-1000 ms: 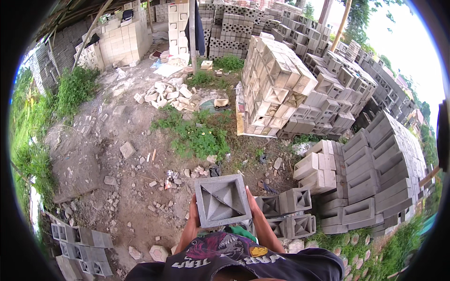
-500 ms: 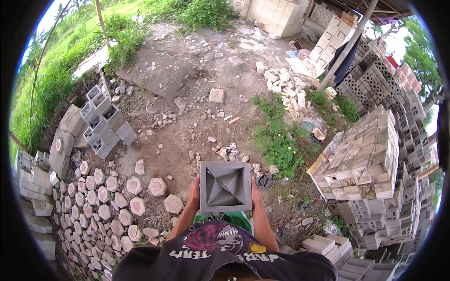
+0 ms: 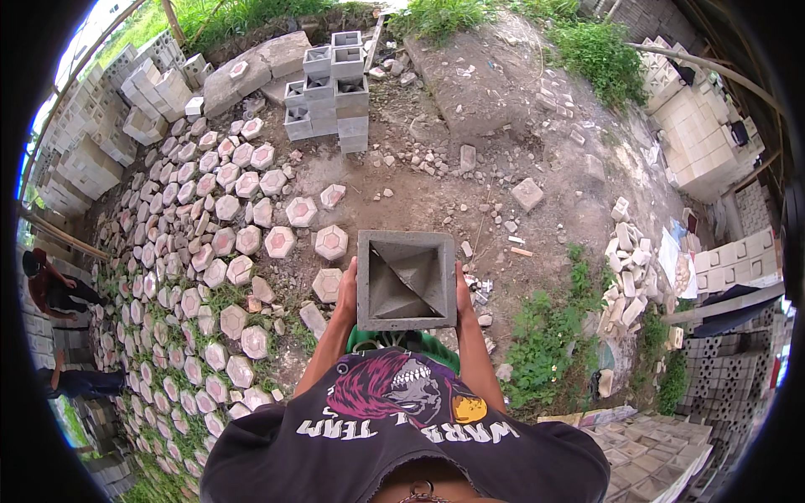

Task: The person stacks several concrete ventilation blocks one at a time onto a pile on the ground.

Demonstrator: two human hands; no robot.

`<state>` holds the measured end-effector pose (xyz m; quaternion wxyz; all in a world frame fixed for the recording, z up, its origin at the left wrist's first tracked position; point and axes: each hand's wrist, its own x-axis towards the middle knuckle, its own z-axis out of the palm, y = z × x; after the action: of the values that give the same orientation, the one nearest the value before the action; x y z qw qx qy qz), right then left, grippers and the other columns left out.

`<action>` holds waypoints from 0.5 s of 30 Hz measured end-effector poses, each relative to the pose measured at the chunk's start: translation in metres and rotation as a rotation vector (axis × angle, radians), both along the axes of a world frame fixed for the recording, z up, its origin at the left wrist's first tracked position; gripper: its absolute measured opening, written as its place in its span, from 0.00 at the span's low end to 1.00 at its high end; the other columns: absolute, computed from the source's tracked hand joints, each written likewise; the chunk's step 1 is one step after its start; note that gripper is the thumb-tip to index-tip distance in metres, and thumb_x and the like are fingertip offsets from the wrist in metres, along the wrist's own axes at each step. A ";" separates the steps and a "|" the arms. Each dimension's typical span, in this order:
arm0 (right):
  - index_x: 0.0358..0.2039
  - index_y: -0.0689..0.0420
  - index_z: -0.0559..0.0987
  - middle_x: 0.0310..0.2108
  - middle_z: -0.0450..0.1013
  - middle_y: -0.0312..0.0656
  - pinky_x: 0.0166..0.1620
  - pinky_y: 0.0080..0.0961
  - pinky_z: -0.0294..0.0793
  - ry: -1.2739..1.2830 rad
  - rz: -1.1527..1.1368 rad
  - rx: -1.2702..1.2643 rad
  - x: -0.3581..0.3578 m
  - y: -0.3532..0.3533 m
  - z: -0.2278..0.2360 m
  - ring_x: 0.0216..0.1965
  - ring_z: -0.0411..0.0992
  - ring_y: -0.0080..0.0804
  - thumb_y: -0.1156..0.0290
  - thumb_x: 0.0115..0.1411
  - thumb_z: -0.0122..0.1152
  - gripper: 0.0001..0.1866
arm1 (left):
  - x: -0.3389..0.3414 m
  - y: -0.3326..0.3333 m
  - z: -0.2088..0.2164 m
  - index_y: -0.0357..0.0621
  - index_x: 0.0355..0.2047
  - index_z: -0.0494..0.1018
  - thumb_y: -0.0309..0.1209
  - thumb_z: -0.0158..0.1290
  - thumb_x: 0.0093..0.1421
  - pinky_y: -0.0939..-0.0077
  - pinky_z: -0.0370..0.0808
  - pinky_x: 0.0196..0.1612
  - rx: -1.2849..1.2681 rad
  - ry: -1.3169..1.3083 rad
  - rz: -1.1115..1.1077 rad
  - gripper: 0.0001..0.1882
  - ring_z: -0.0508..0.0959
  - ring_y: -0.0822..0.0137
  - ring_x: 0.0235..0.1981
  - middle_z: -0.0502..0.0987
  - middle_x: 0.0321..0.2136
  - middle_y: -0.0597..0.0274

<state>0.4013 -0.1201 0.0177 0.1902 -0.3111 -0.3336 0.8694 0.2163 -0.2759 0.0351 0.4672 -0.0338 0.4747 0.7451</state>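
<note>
A square grey concrete vent block point(image 3: 394, 289) with a deep recess and a slanted bar across it is held out in front of my body at waist height. My left hand point(image 3: 347, 287) presses on its left side, and my right hand point(image 3: 463, 292) grips the right side. The fingers are partly hidden behind the block. Ahead and slightly left, a small stack of similar grey blocks point(image 3: 352, 105) stands on the dirt, their recesses showing on top.
Hexagonal paving stones point(image 3: 279, 242) with reddish centres cover the ground at left. Broken block pieces point(image 3: 627, 268) lie in a heap at right, near green weeds point(image 3: 545, 344). A loose block point(image 3: 528, 194) lies ahead. Two people point(image 3: 57, 281) are at the far left edge.
My view and body have turned left, so the small block stack has shifted from the left to almost straight ahead. Both hands still hold the vent block.
</note>
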 end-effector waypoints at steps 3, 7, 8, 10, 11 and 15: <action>0.60 0.57 0.65 0.53 0.68 0.44 0.55 0.31 0.69 0.018 0.054 -0.022 -0.027 0.016 -0.002 0.51 0.69 0.34 0.40 0.66 0.34 0.36 | -0.023 0.004 -0.034 0.41 0.35 0.75 0.52 0.35 0.68 0.76 0.68 0.25 -0.019 0.039 0.011 0.28 0.69 0.74 0.22 0.72 0.23 0.67; 0.59 0.57 0.66 0.51 0.70 0.43 0.52 0.30 0.72 0.036 0.094 -0.034 -0.062 0.051 -0.020 0.49 0.71 0.34 0.40 0.66 0.35 0.35 | -0.053 0.024 -0.064 0.43 0.32 0.75 0.52 0.35 0.68 0.75 0.67 0.26 -0.033 0.090 0.032 0.27 0.67 0.75 0.22 0.69 0.21 0.70; 0.59 0.58 0.66 0.50 0.70 0.42 0.51 0.29 0.72 0.022 0.095 -0.017 -0.070 0.060 -0.026 0.48 0.71 0.33 0.40 0.66 0.35 0.35 | -0.057 0.031 -0.058 0.43 0.32 0.75 0.52 0.35 0.68 0.76 0.67 0.26 -0.040 0.103 0.034 0.27 0.67 0.75 0.22 0.70 0.21 0.70; 0.59 0.58 0.66 0.49 0.71 0.42 0.49 0.28 0.73 0.015 0.110 0.008 -0.090 0.077 -0.036 0.46 0.72 0.32 0.40 0.66 0.35 0.36 | -0.067 0.051 -0.047 0.42 0.33 0.75 0.53 0.36 0.67 0.75 0.67 0.27 -0.090 0.194 0.155 0.27 0.68 0.75 0.23 0.71 0.23 0.68; 0.59 0.58 0.66 0.49 0.71 0.42 0.49 0.28 0.73 0.012 0.119 0.011 -0.103 0.083 -0.041 0.46 0.72 0.32 0.40 0.66 0.35 0.36 | -0.080 0.057 -0.054 0.42 0.33 0.75 0.53 0.36 0.67 0.75 0.67 0.27 -0.088 0.190 0.164 0.27 0.68 0.75 0.23 0.71 0.23 0.68; 0.60 0.58 0.64 0.52 0.68 0.44 0.53 0.31 0.70 0.113 0.096 -0.020 -0.134 0.099 -0.065 0.50 0.69 0.35 0.41 0.66 0.34 0.36 | -0.117 0.078 -0.064 0.40 0.35 0.74 0.54 0.38 0.67 0.75 0.68 0.27 -0.073 0.151 0.065 0.28 0.69 0.74 0.24 0.72 0.25 0.66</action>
<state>0.2671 -0.0208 -0.0469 0.1638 -0.2471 -0.3282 0.8969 0.0998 -0.1975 -0.0284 0.4042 -0.0100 0.5340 0.7425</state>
